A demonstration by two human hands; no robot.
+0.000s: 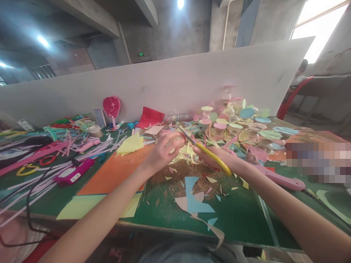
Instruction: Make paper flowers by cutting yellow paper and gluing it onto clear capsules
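1. Bare forearms [90,226] reach in from bottom of view, over green desk [241,223]
2. R hand [216,157]: grip clamped on yellow-handled scissors [211,159], blades angled up-left, tips at edge of small round item [178,140]; can't tell if blades apart
3. L hand [164,153]: grip curled round that item, which is held above desk, pale w/ reddish edge, mostly behind fingers; exact kind unclear
4. Below hands: brown-stained patch [178,179] w/ paper scraps, blue paper offcuts [194,199] nearer camera
5. Just L of L wrist: orange card [115,171], yellow paper [130,144] beyond it
6. Just past R forearm: pink-handled tool [279,180]
7. Further back: heap of pastel paper circles [246,113], plastic bottle [178,117], red card [149,117], phone [99,117]
8. Far L: pile of coloured strips [55,146]; white partition [164,84] behind desk
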